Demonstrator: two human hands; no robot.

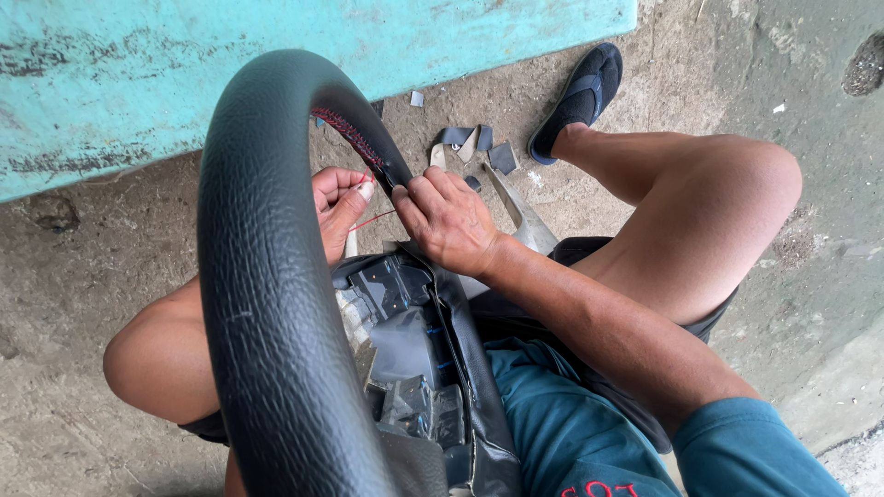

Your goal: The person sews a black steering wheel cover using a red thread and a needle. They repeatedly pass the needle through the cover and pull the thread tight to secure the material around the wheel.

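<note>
1. A person sits low on a concrete floor (pixel 110 276), knees spread, with a steering wheel (pixel 267 304) propped upright in the lap.
2. The left hand (pixel 339 207) curls behind the far side of the rim, thumb and fingers pinching a red thread (pixel 373 220) pulled taut.
3. The right hand (pixel 448 221) reaches across from a bent forearm, palm down, fingers pressed together on the leather cover's edge beside the red stitching (pixel 350 136).
4. The wheel's dark hub (pixel 405 350) faces the person's teal shirt (pixel 562 423).
5. Leather scraps (pixel 474 143) lie on the floor near a sandalled foot (pixel 580 97), just below a turquoise wall (pixel 322 37).
</note>
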